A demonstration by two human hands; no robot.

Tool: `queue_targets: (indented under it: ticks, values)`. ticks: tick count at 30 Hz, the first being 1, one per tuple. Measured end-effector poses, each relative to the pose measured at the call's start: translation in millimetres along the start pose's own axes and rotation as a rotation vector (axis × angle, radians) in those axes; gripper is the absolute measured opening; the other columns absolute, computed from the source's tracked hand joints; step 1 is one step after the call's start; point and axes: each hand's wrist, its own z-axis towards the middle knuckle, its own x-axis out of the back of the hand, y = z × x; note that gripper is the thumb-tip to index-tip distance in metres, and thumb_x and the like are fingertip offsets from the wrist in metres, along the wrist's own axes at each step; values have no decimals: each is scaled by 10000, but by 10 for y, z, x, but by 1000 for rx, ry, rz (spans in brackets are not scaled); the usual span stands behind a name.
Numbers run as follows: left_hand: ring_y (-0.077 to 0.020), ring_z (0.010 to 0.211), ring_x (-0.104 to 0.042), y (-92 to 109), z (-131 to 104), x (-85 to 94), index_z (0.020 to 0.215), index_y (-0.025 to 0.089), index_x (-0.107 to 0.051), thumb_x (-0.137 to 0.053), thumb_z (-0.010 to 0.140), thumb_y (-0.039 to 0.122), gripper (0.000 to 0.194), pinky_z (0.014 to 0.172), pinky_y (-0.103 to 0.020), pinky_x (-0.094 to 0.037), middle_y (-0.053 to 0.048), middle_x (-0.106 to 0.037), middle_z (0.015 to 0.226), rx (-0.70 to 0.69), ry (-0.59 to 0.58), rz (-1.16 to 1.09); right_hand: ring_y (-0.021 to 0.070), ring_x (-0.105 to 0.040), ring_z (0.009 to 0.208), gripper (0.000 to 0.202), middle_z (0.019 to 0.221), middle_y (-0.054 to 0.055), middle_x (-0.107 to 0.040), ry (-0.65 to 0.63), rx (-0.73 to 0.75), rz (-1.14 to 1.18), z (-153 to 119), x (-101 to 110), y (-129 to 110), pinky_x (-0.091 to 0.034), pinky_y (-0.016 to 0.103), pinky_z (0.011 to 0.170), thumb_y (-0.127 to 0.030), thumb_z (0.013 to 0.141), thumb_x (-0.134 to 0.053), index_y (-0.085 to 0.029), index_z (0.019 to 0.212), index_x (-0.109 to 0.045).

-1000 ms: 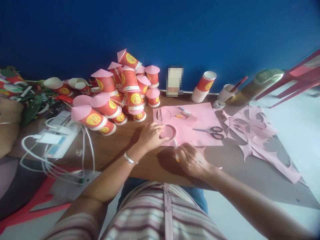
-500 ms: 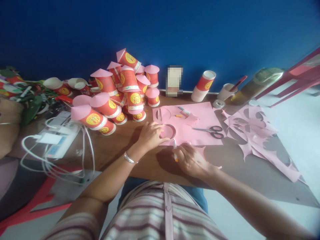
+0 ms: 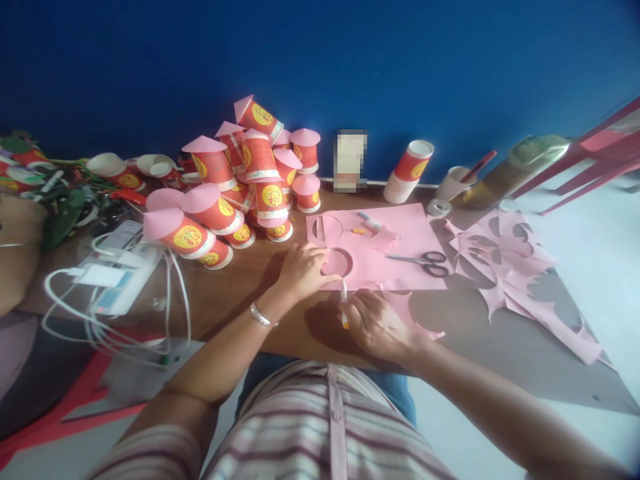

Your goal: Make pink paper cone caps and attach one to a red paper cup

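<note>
Against the left side of a thin round ring [image 3: 352, 261] lying flat on the pink paper sheet [image 3: 415, 230], my left hand [image 3: 303, 272] curls its fingers and thumb, holding it down. A white marker pen [image 3: 344, 292] with an orange end is gripped in my right hand [image 3: 376, 323]. Its tip meets the paper at the ring's lower edge. Grey-handled scissors [image 3: 423, 262] rest on the sheet's right part. A second pen [image 3: 369, 222] and a small orange cap [image 3: 359, 231] lie higher up, near a drawn circle [image 3: 334, 227].
Pink-roofed red paper cups [image 3: 187, 233] are piled at left, beside a white power strip [image 3: 120, 280] with looped cables. Pink paper scraps [image 3: 510, 267] spread at right. Behind stand stacked cups [image 3: 409, 172], a tape roll [image 3: 439, 208], a white cup [image 3: 455, 183] and a leaning bottle [image 3: 515, 170].
My right hand and the pen have shifted slightly left along the ring's lower edge. My left hand and the ring stay in place on the paper.
</note>
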Motion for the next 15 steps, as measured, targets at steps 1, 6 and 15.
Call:
queue_targets:
  ticks: [1, 6, 15]
  values:
    - [-321, 1128, -679, -4, -1, -3, 923, 173, -794, -884, 768, 493, 366, 951, -481, -491, -96, -781, 1232, -3, 0, 2, 203, -497, 668, 216, 737, 60, -599, -4, 2, -3, 3, -6, -5, -445, 361, 678, 10, 976, -434, -136, 926, -585]
    - [-324, 1116, -679, -13, -4, -20, 920, 175, -797, -889, 761, 495, 369, 945, -482, -487, -106, -782, 1225, -9, 9, 6, 200, -498, 656, 226, 734, 56, -601, -8, 9, -23, 8, 2, -10, -460, 358, 677, 3, 986, -424, -146, 930, -584]
    - [-321, 1134, -672, -3, -3, -19, 904, 191, -786, -902, 751, 468, 337, 963, -471, -479, -99, -782, 1228, 20, 3, -7, 195, -525, 650, 191, 725, 50, -610, 24, 8, 12, 37, 41, -24, -471, 355, 649, -20, 982, -449, -145, 964, -592]
